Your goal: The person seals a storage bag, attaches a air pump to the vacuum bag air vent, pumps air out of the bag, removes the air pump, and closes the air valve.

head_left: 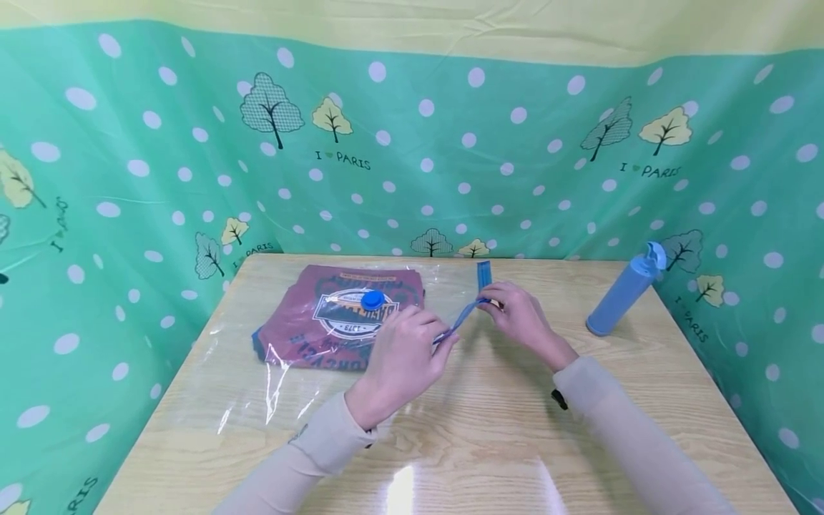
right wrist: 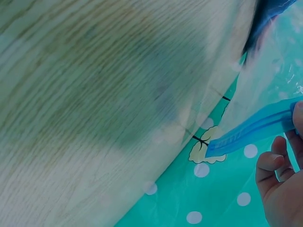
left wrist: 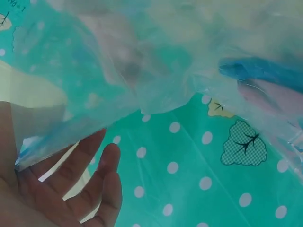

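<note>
— from the head view, holding what?
— a blue zip strip (head_left: 462, 315) along the edge of a clear plastic bag (head_left: 274, 390), pinched in left hand (head_left: 400, 354) and right hand (head_left: 520, 316) alike, raised above the desk (head_left: 489, 443), likely to draw that short stretch straight.
— and inside the bag?
— printed maroon cloth (head_left: 296, 315), laid flat beneath a round blue cap (head_left: 373, 300), probably to spare the film any bunching. off to the right, well apart, a blue bottle (head_left: 618, 295), perhaps parked there to leave elbow room.
— from the left wrist?
— blue-edged film running down into the grip, other fingers (left wrist: 110, 160) loosely apart below, presumably bearing little.
— and the right wrist?
— a free strip end jutting past the hand, perhaps from a hold set short of the corner.
</note>
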Available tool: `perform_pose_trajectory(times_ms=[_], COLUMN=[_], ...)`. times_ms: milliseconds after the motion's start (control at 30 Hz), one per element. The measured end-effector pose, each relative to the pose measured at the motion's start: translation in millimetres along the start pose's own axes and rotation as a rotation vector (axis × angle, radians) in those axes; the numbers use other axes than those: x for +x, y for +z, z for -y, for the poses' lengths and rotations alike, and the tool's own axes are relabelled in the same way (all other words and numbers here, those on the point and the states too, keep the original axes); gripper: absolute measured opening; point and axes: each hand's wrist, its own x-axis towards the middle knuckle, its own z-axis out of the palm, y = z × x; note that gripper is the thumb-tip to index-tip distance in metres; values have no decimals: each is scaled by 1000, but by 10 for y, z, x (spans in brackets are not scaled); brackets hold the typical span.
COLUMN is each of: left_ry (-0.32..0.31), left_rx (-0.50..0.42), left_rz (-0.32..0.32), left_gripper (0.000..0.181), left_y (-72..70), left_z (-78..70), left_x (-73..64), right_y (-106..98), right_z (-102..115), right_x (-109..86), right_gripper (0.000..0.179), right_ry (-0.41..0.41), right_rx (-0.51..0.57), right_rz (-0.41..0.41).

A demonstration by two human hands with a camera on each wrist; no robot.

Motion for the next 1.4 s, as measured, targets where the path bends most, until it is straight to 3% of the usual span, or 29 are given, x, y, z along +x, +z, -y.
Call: perform_pose_trajectory(times_ms=[600, 1000, 1400], left_ry=[51, 53, 47], left_rx=[9, -7, -41], left_rz=[-62, -70, -84], left_gripper=[8, 6, 6], left_y=[4, -21, -52], left_z=[7, 19, 15], left_x=[-29, -37, -15], right_y=[27, 47, 47], right_z=[-4, -181, -207], right_x=[50, 111, 83], right_gripper=[16, 13, 13], right_ry=[-23, 55, 60], right_rx=[-6, -3, 21], right_rz=[-24, 7, 15])
